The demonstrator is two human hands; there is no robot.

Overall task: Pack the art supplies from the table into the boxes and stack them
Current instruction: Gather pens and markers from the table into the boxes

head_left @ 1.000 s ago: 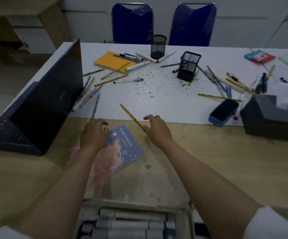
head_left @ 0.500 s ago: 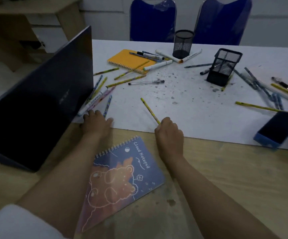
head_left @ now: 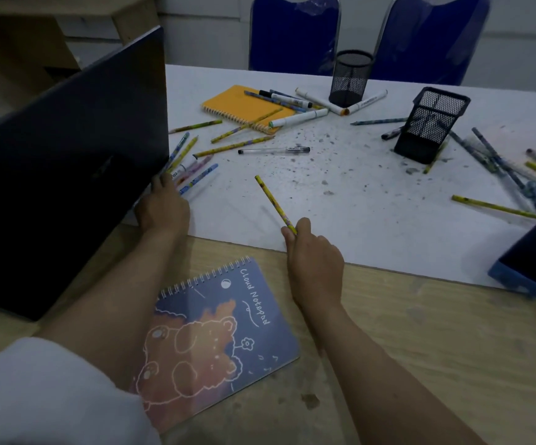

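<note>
A thin yellow pencil with small printed pictures along its shaft (head_left: 273,203) is pinched near its lower end by the right hand (head_left: 314,268), thumb and curled fingers closed round it; the free end points up and away over the white paper sheet (head_left: 372,200) that covers the far part of the wooden table (head_left: 420,348). The left hand (head_left: 164,208) reaches to a loose bunch of blue and yellow patterned pencils and a white marker (head_left: 189,165) lying beside the lid edge of the dark open laptop (head_left: 67,162); its fingertips are at the near ends of that bunch, but whether they grip any I cannot tell. Between the forearms, on bare wood, lies a blue spiral-bound notepad with a bear drawing and the words "Cloud Notepad" (head_left: 218,335). Farther off, an orange spiral notebook (head_left: 244,106) bears several pens and markers. A clear ballpoint pen (head_left: 274,150) lies near it. A round black mesh cup (head_left: 351,78) and a square black mesh holder (head_left: 430,125) stand beyond, among grey specks.
</note>
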